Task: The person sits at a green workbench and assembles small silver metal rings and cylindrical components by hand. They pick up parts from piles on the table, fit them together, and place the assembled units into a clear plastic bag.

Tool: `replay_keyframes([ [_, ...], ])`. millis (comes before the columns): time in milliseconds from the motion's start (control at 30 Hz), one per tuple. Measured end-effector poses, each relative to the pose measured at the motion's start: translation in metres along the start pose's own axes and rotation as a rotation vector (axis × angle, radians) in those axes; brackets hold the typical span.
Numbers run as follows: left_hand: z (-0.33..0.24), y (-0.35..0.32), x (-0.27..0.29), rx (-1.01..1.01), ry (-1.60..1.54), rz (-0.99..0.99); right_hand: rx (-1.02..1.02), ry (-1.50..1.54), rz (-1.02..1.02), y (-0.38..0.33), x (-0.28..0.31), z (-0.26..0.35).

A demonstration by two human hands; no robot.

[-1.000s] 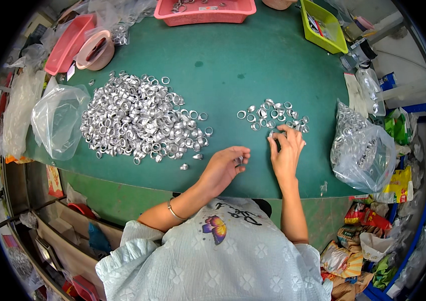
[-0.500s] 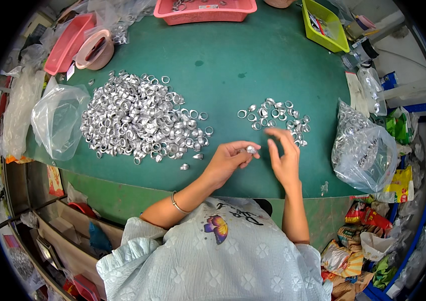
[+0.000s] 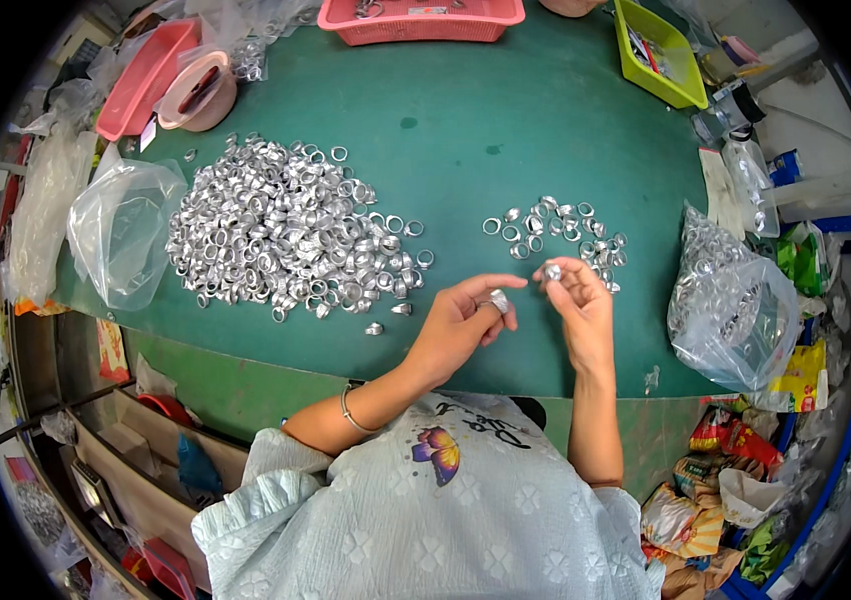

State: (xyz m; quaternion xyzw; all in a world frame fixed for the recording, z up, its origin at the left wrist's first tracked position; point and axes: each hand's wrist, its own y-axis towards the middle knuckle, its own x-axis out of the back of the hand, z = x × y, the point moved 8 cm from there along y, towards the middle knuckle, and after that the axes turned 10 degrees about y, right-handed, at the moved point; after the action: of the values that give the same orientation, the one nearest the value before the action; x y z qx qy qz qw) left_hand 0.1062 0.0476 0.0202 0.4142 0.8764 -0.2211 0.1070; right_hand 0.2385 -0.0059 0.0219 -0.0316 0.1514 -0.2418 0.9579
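Note:
Over the front of the green table, my left hand has a silver ring held at the thumb, its index finger stretched to the right. My right hand pinches another silver ring between thumb and fingertips, a short gap from the left index fingertip. Just beyond the right hand lies a small loose group of silver rings. A far larger heap of the same rings spreads to the left of my left hand, with a few stray ones near its edge.
Clear plastic bags lie at the left and, filled with rings, at the right. Along the far side stand a pink basket, a lime-green basket and a pink bowl. Snack-like packets crowd the lower right.
My right hand has closed on a ring from the small group and drawn it nearer the left hand. The left index finger has straightened; its ring now sits further back toward the thumb.

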Motion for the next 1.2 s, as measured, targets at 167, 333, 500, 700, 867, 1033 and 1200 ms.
replay_keyframes([
  [167, 0.001, -0.002, -0.002, 0.013, -0.275, -0.018, -0.223, 0.627, 0.18, -0.019, -0.022, -0.019],
  [333, -0.008, -0.002, -0.012, -0.156, 0.086, 0.048, -0.138, 0.457, 0.086, -0.027, -0.023, -0.017],
  [500, 0.002, 0.0, -0.011, -0.238, 0.35, 0.075, -0.009, -0.085, 0.005, -0.024, -0.004, -0.015],
  [700, 0.029, -0.003, -0.012, 0.213, -0.625, 0.251, 0.597, -1.116, -0.158, 0.015, -0.012, 0.023],
  [867, 0.049, 0.0, 0.001, 0.308, -0.502, 0.084, 0.422, -1.33, -0.142, 0.031, -0.015, 0.005],
  [1033, 0.029, 0.002, 0.005, 0.142, -0.275, -0.038, 0.229, -0.647, -0.005, 0.011, -0.006, 0.003],
  [1200, 0.009, 0.002, 0.001, -0.223, 0.264, -0.025, -0.133, -0.05, 0.134, -0.011, -0.02, -0.016],
])
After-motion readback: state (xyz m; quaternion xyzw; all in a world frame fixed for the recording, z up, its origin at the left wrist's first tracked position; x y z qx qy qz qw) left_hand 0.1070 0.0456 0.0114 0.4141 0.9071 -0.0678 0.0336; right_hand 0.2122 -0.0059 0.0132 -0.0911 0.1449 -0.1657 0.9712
